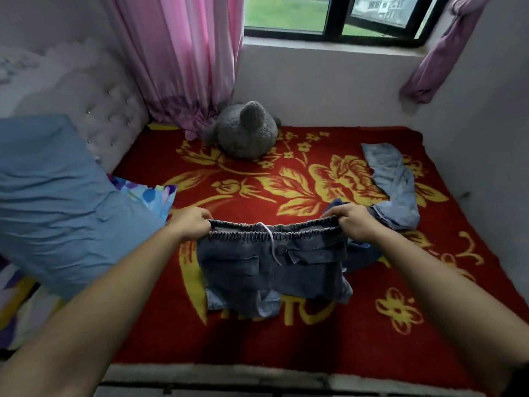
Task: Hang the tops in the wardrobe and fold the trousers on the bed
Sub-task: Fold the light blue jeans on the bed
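Observation:
Dark grey denim trousers point(252, 270) with an elastic waistband and a white drawstring hang in front of me above the bed. My left hand point(190, 223) grips the waistband's left end and my right hand point(353, 220) grips its right end, stretching it level. The legs bunch on the red blanket point(286, 339) below. A second, light blue pair of jeans point(395, 181) lies stretched out on the blanket to the right, its lower end beside my right hand. Dark blue cloth point(362, 257) shows under my right wrist; I cannot tell what garment it is.
A grey plush toy point(246, 130) sits at the far side of the bed below the pink curtain point(183, 67). A blue pillow point(57, 196) leans on the tufted headboard point(94, 93) at left. A window point(332, 15) and white walls close the far and right sides.

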Tool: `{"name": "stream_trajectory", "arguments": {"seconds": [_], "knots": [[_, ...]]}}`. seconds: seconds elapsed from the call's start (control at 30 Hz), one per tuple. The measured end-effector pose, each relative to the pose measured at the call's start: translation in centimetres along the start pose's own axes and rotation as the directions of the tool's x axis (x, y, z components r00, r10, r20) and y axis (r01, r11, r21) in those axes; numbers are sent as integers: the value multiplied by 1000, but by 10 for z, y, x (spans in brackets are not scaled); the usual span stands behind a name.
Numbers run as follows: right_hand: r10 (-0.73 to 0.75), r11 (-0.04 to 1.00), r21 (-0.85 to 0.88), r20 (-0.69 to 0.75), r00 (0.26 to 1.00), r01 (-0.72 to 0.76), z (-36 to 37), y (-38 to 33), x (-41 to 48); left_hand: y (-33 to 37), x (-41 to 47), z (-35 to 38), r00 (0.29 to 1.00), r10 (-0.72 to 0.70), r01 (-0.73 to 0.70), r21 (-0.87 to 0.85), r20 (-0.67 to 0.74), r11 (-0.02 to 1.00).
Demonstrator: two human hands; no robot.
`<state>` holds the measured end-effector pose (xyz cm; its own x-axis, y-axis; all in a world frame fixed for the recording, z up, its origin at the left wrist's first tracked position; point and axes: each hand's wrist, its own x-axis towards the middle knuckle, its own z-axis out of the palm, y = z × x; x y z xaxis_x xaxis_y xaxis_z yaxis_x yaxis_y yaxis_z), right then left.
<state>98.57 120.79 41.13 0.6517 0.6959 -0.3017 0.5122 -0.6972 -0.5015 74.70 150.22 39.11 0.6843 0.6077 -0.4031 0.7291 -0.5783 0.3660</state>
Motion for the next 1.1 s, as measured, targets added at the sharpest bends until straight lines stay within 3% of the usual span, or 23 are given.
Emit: {"name": "stream_trajectory", "arguments": {"seconds": [0.07, 0.17, 0.3, 0.37, 0.43, 0.5, 0.57, 0.63, 0.73, 0.83, 0.93, 1.03, 1.1], "knots": [[-43, 996, -80, 67, 997, 48, 18, -3, 3, -26, 10, 10, 989, -6, 22, -104, 149, 994], [-100, 978, -164, 160, 982, 126, 34, -5, 7, -58, 26, 24, 943, 23, 17, -117, 332, 993], [-146, 886, -399, 239, 960, 235, 49, 1, 25, -59, 37, 33, 887, 65, -47, -51, 456, 998], [-126, 860, -460, 230, 965, 222, 48, 5, 43, -54, 42, 32, 861, 38, 6, -86, 508, 996], [-81, 861, -475, 229, 970, 184, 38, 3, 66, -50, 51, 24, 867, 20, 106, -224, 497, 969], [-63, 883, -447, 193, 979, 144, 19, -3, 95, -33, 65, 6, 923, -20, 221, -485, 385, 846], [-71, 923, -375, 66, 995, 91, -11, -12, 128, -6, 83, -24, 972, -82, 217, -721, 218, 658], [-114, 953, -293, -125, 986, 73, -53, -30, 156, 28, 103, -66, 986, -159, 129, -832, 50, 539], [-170, 976, -194, -401, 900, 98, -128, -67, 177, 78, 120, -140, 963, -186, -87, -878, -195, 471], [-223, 975, -156, -610, 760, 161, -203, -101, 176, 122, 114, -221, 872, -129, -355, -791, -472, 499], [-331, 937, -193, -758, 561, 293, -260, -130, 161, 155, 92, -293, 702, -88, -588, -645, -707, 488], [-384, 894, -226, -831, 403, 386, -295, -157, 142, 175, 68, -341, 555, -91, -717, -530, -827, 452], [-389, 878, -230, -853, 347, 419, -304, -173, 131, 178, 55, -358, 511, -93, -752, -497, -854, 433]]}}
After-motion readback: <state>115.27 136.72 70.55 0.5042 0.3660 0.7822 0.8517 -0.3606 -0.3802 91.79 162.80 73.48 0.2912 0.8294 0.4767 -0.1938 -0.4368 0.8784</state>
